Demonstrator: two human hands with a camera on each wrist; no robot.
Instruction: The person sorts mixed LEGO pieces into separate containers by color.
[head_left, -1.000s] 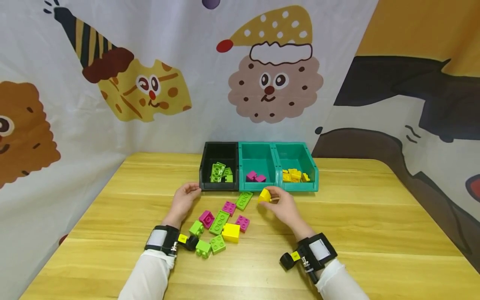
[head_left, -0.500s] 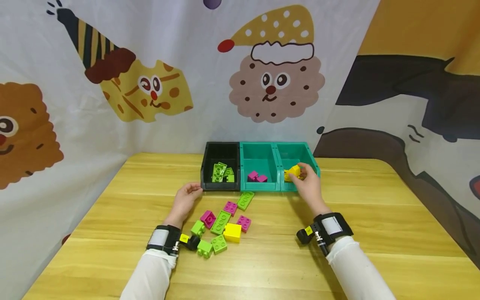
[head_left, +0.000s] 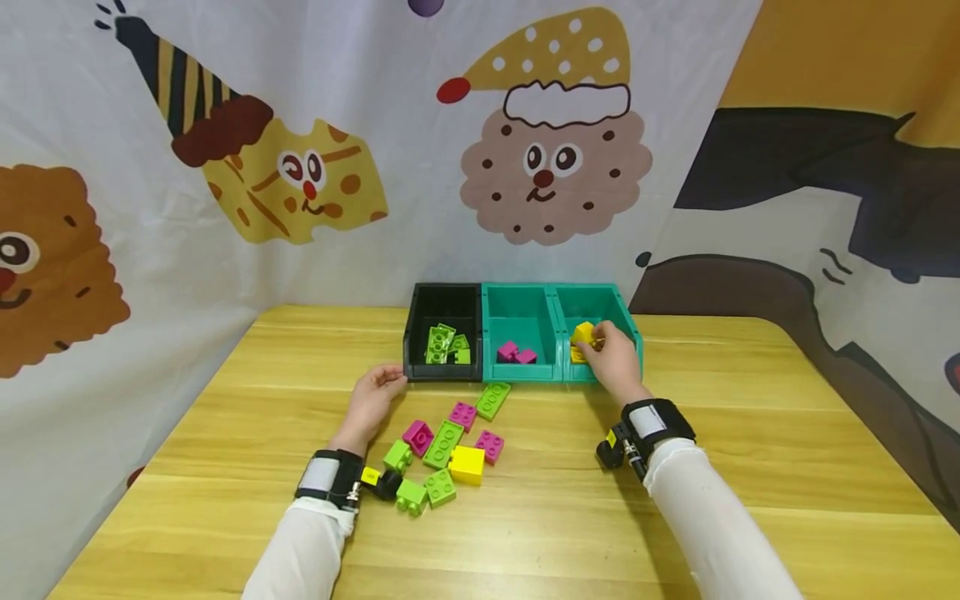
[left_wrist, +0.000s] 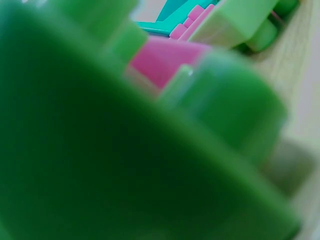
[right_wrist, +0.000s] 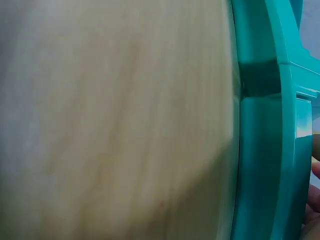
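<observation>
In the head view, my right hand point(head_left: 615, 360) reaches over the front wall of the right teal bin point(head_left: 636, 354). Its thumb and fingers pinch a yellow toy brick point(head_left: 582, 334) just above other yellow bricks. Part of that brick is hidden by the fingers. Only fingertips point(right_wrist: 315, 197) show beyond the bin wall in the right wrist view. My left hand point(head_left: 369, 403) rests on the table, loosely bent fingers touching the front left corner of the black bin point(head_left: 442, 372). Inside that bin lie green bricks point(head_left: 440, 342). The middle teal bin point(head_left: 521, 372) holds magenta bricks point(head_left: 508, 351).
Loose bricks lie on the wooden table point(head_left: 555, 533) before the bins: a yellow brick point(head_left: 467, 465), several green ones point(head_left: 444, 443) and magenta ones point(head_left: 417, 437). A blurred green brick point(left_wrist: 115, 165) fills much of the left wrist view. A printed cloth point(head_left: 420, 208) hangs behind.
My right hand has carried the yellow brick rightward from in front of the bins into the right teal bin, then shifted slightly left there. The left hand has stayed at the black bin.
</observation>
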